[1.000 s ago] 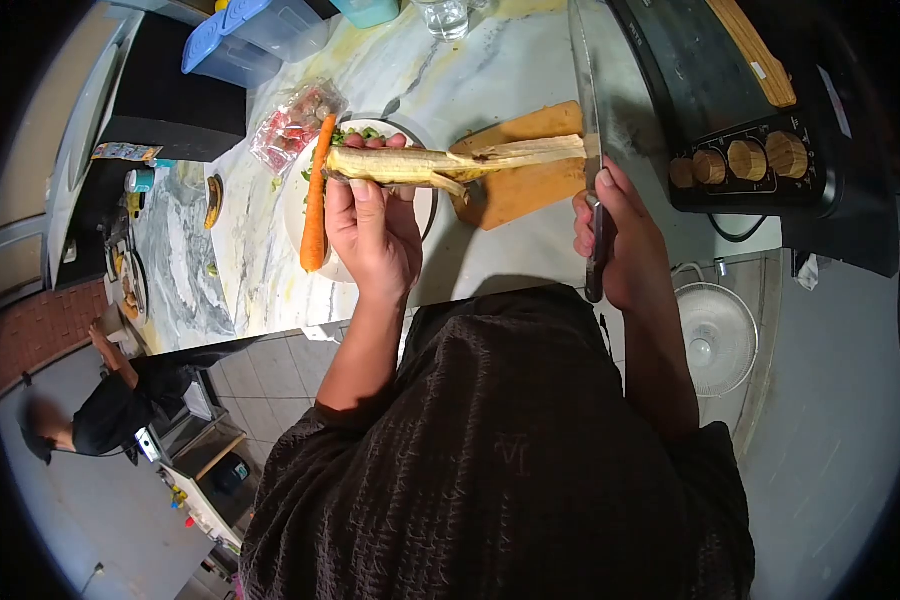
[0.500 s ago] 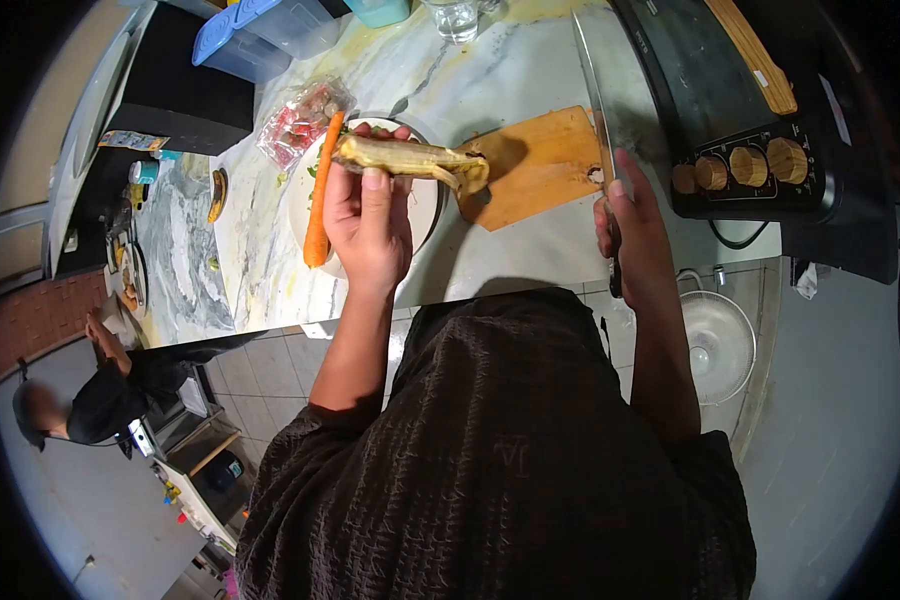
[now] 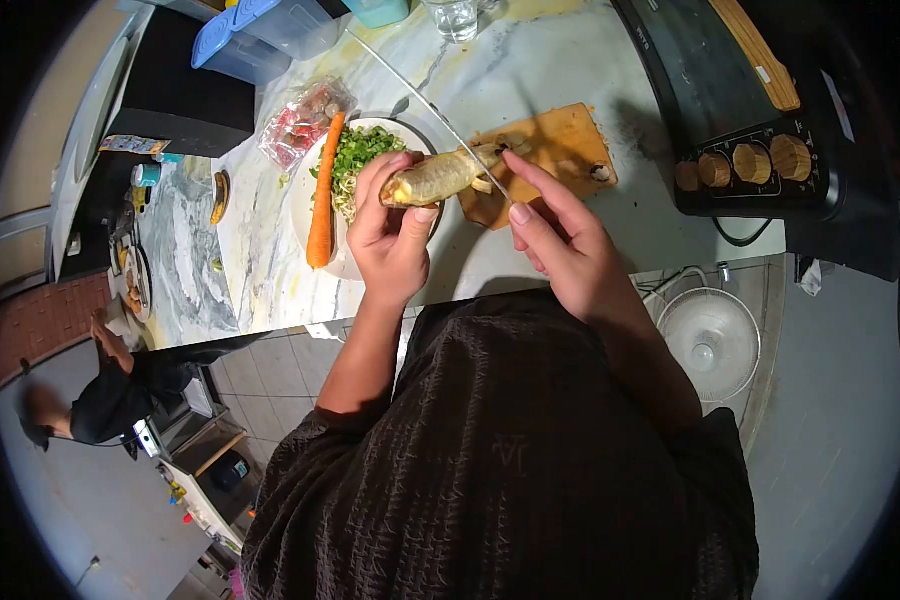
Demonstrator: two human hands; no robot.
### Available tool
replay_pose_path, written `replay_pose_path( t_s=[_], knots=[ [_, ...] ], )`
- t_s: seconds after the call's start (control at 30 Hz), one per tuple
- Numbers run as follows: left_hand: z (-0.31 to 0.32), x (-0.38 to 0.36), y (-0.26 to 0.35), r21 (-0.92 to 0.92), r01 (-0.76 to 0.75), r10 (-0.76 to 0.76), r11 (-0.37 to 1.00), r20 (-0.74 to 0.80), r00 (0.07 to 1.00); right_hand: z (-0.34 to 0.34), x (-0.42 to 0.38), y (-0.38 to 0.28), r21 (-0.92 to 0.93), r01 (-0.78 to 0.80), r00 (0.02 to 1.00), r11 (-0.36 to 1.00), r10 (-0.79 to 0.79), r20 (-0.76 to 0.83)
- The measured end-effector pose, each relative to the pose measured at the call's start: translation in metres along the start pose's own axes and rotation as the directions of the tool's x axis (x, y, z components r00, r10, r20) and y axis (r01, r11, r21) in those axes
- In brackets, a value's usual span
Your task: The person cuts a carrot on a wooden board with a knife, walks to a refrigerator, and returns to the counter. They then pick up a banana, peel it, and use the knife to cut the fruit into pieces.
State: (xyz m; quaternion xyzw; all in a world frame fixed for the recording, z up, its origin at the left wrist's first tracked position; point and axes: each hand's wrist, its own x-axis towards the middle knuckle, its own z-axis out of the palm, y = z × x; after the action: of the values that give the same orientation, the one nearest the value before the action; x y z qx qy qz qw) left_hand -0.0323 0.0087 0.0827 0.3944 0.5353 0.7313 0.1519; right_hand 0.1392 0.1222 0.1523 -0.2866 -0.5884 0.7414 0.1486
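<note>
My left hand [image 3: 390,255] is closed around a yellowish banana [image 3: 432,184] with dark patches, held level above the counter. In my right hand [image 3: 570,245] is a long knife [image 3: 415,90], its blade slanting up to the left across the banana's right end. My right index finger reaches to that dark end, and the knife's handle is mostly hidden by the hand. Under the banana lies a wooden cutting board [image 3: 575,150] with small scraps on it. Left of it, a white plate [image 3: 303,215] bears chopped green herbs [image 3: 362,150], sprouts and a whole carrot [image 3: 321,200].
A clear plastic bag of reddish food [image 3: 300,125] sits behind the plate. Blue-lidded containers [image 3: 270,30] and a glass of water [image 3: 457,20] are at the back. An oven with wooden knobs [image 3: 751,163] stands right. Another person [image 3: 105,405] is at far left.
My right hand has swung left with the knife, bringing the blade from upright over the board across the banana. My left hand has shifted slightly right and turned the banana.
</note>
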Motion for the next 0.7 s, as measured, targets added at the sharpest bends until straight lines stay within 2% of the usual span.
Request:
replay_pose_path(
  t_s=[0.07,0.2,0.3,0.37,0.53,0.7],
  knots=[
    [-0.001,0.0,-0.001,0.096,-0.108,0.102,0.99,0.062,0.993,-0.001,-0.001,-0.001,-0.051,0.014,1.0,0.999,-0.014,-0.012],
    [0.002,-0.001,0.004,0.142,-0.127,0.118,0.982,0.07,0.991,-0.001,0.001,0.003,-0.113,0.038,0.999,0.993,-0.041,-0.022],
    [0.005,0.0,0.009,0.131,-0.086,0.084,0.988,0.021,0.996,0.001,0.003,0.004,-0.125,0.057,0.996,0.99,-0.064,-0.057],
    [0.005,0.002,0.011,0.211,-0.149,0.139,0.966,0.059,0.988,0.0,0.003,0.0,-0.133,0.032,0.998,0.991,-0.038,-0.044],
    [0.006,0.002,0.01,0.193,-0.17,0.163,0.966,0.054,0.985,-0.003,0.005,0.001,-0.181,0.023,0.998,0.983,-0.033,-0.05],
    [0.007,0.003,0.011,0.18,-0.181,0.175,0.967,0.049,0.983,-0.004,0.006,0.001,-0.099,0.076,0.997,0.992,-0.079,-0.023]
  ],
)
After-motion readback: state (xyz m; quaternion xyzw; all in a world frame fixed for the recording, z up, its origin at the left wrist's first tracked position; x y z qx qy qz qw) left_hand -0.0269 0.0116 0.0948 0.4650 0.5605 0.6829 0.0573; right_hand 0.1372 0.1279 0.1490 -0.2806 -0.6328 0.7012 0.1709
